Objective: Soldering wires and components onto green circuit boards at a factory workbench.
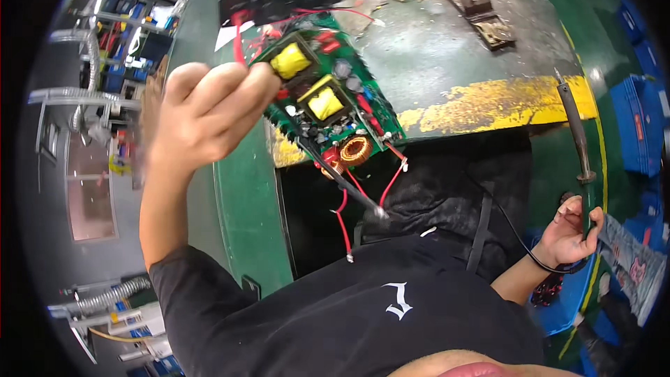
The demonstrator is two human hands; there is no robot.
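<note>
My left hand (206, 108) is raised at the left and grips the edge of a green circuit board (328, 94), held tilted in the air. The board carries two yellow transformers, a copper coil, small capacitors, and red and black wires that dangle from its lower edge. My right hand (569, 230) is low at the right, closed around the green handle of a soldering iron (576, 132) whose shaft and tip point up and away. A black cord runs from the iron across my lap.
A green workbench (447, 49) with a worn yellow strip along its front edge lies beyond the board. A metal block (478, 3) and debris sit on it. Blue crates (638, 132) stand at the right. Shelving and flexible hoses fill the left.
</note>
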